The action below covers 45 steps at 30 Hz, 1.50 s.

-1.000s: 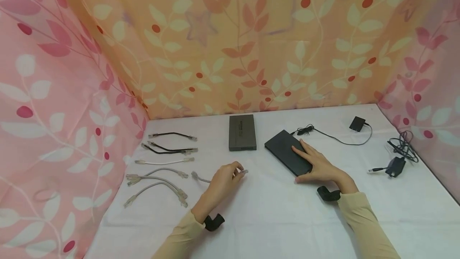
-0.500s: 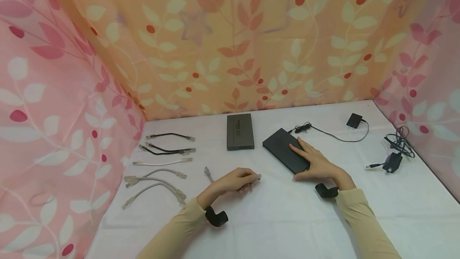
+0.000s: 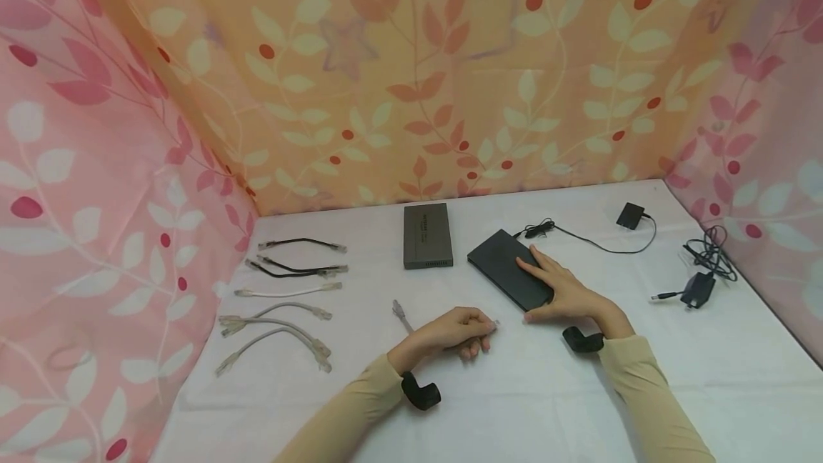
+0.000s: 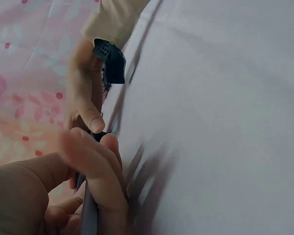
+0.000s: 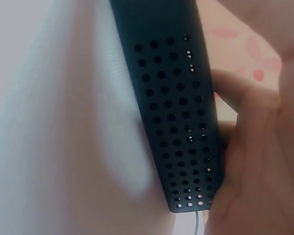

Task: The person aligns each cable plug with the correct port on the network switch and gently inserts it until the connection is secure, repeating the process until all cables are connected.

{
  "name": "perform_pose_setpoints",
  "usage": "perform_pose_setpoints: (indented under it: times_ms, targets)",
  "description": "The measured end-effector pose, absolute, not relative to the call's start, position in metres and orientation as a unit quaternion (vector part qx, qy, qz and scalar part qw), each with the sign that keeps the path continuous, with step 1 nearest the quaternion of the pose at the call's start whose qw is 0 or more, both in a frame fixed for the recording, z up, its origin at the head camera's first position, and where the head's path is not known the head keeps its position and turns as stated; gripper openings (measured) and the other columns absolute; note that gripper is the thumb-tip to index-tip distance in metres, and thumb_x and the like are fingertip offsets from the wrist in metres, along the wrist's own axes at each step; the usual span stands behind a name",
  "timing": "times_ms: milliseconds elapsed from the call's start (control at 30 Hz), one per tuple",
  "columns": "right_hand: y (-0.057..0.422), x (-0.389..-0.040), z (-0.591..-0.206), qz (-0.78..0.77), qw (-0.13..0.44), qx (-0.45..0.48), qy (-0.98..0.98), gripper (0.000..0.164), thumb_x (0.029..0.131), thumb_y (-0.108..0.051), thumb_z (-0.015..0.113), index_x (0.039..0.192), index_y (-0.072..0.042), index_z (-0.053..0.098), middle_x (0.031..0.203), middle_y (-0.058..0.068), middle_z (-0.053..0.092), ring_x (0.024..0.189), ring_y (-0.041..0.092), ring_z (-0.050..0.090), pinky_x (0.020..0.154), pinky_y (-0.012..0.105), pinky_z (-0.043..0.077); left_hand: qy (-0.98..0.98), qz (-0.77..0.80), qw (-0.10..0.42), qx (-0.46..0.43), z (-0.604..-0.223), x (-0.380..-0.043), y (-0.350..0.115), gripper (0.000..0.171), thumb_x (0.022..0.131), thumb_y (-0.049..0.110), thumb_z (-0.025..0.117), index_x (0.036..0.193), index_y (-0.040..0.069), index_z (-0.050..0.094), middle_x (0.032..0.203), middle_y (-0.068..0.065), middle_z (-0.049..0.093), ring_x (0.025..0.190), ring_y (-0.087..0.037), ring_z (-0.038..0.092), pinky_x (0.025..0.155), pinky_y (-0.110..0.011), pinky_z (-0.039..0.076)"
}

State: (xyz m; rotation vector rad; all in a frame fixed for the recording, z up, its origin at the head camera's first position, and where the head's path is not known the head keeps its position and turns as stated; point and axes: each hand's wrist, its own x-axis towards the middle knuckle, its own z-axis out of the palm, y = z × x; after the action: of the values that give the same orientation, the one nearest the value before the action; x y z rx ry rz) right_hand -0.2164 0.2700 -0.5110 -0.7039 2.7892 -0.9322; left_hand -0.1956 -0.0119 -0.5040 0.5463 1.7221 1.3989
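My left hand (image 3: 453,334) pinches a short grey network cable (image 3: 400,311) in front of the black box. One plug pokes out at the fingertips; the other end trails behind the wrist. In the left wrist view a grey strip of this cable (image 4: 89,215) runs alongside the fingers. My right hand (image 3: 566,295) grips the near right corner of a flat black network switch (image 3: 508,263), thumb at its front edge and fingers over the top. The right wrist view has the switch's perforated side (image 5: 174,107) close up. The switch lies at an angle, a thin black cord leading from its back.
A grey network switch (image 3: 428,234) lies at the back middle. Several short black, white and grey cables (image 3: 289,309) are spread out on the left. On the right lie a power adapter (image 3: 631,216), joined to the thin cord, and another adapter (image 3: 699,290) with coiled cord.
My left hand has moved right with the grey cable, from left of the black switch to near its front corner. The right hand keeps its hold, and the switch stays in place.
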Motion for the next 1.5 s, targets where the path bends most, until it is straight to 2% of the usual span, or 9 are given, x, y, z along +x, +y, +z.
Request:
perform_pose_setpoints:
  times_ms: [233,333,433,533,700,1000,1200,1500]
  targets:
    - [0.275,-0.217,-0.509,-0.331,0.08,-0.22,0.914,0.107,0.062,-0.048,0.082,0.148,-0.02,0.024,0.155,0.017,-0.002,0.139,0.044,0.002,0.098,0.07,0.013,0.659,0.585,0.427,0.205,-0.511,-0.199,0.01,0.022,0.097,0.02,0.049,0.102,-0.001,0.052,0.075,-0.006,0.062,0.054,-0.01,0.059,0.051,-0.023,0.052]
    - [0.278,-0.219,-0.51,-0.355,0.09,-0.2,0.909,0.096,0.073,-0.044,0.076,0.148,-0.018,0.023,0.155,0.017,-0.002,0.138,0.046,0.002,0.098,0.071,0.013,0.659,0.583,0.43,0.201,-0.513,-0.2,0.02,0.021,0.097,0.02,0.049,0.099,0.0,0.053,0.074,-0.005,0.062,0.053,-0.01,0.058,0.05,-0.023,0.051]
    - [0.28,-0.222,-0.511,-0.385,0.085,-0.178,0.901,0.079,0.085,-0.039,0.065,0.148,-0.015,0.024,0.155,0.016,0.004,0.139,0.045,0.006,0.1,0.068,0.014,0.667,0.584,0.42,0.196,-0.514,-0.2,0.027,0.02,0.097,0.02,0.049,0.097,0.001,0.053,0.072,-0.004,0.062,0.05,-0.01,0.057,0.048,-0.022,0.05]
    - [0.279,-0.225,-0.514,-0.401,0.07,-0.173,0.897,0.069,0.091,-0.037,0.057,0.147,-0.013,0.026,0.154,0.016,0.012,0.138,0.043,0.011,0.102,0.066,0.016,0.677,0.587,0.401,0.193,-0.514,-0.199,0.031,0.021,0.097,0.02,0.049,0.097,0.0,0.054,0.07,-0.004,0.061,0.049,-0.009,0.056,0.047,-0.021,0.048]
    - [0.277,-0.226,-0.518,-0.405,0.053,-0.181,0.894,0.066,0.091,-0.032,0.059,0.146,-0.012,0.027,0.152,0.017,0.017,0.137,0.044,0.016,0.102,0.065,0.018,0.696,0.585,0.371,0.188,-0.514,-0.198,0.037,0.023,0.096,0.022,0.051,0.1,0.0,0.057,0.069,-0.005,0.063,0.047,-0.008,0.055,0.046,-0.021,0.048]
    - [0.278,-0.225,-0.516,-0.406,0.048,-0.184,0.894,0.067,0.09,-0.03,0.06,0.146,-0.01,0.028,0.152,0.018,0.017,0.137,0.045,0.016,0.101,0.066,0.019,0.718,0.591,0.33,0.166,-0.515,-0.196,0.047,0.021,0.094,0.023,0.054,0.101,0.003,0.061,0.07,-0.008,0.067,0.044,-0.01,0.055,0.044,-0.021,0.048]
    - [0.279,-0.227,-0.52,-0.406,0.04,-0.178,0.895,0.068,0.09,-0.033,0.061,0.146,-0.013,0.028,0.152,0.017,0.018,0.136,0.044,0.018,0.101,0.065,0.02,0.732,0.581,0.314,0.166,-0.514,-0.198,0.052,0.019,0.094,0.022,0.055,0.095,0.004,0.062,0.067,-0.005,0.066,0.042,-0.008,0.054,0.042,-0.021,0.047]
    - [0.281,-0.227,-0.52,-0.419,0.046,-0.173,0.89,0.068,0.089,-0.035,0.061,0.146,-0.015,0.029,0.152,0.015,0.019,0.137,0.042,0.017,0.102,0.064,0.018,0.738,0.576,0.305,0.172,-0.512,-0.198,0.054,0.02,0.094,0.019,0.054,0.096,0.001,0.062,0.067,-0.008,0.067,0.042,-0.008,0.054,0.042,-0.021,0.047]
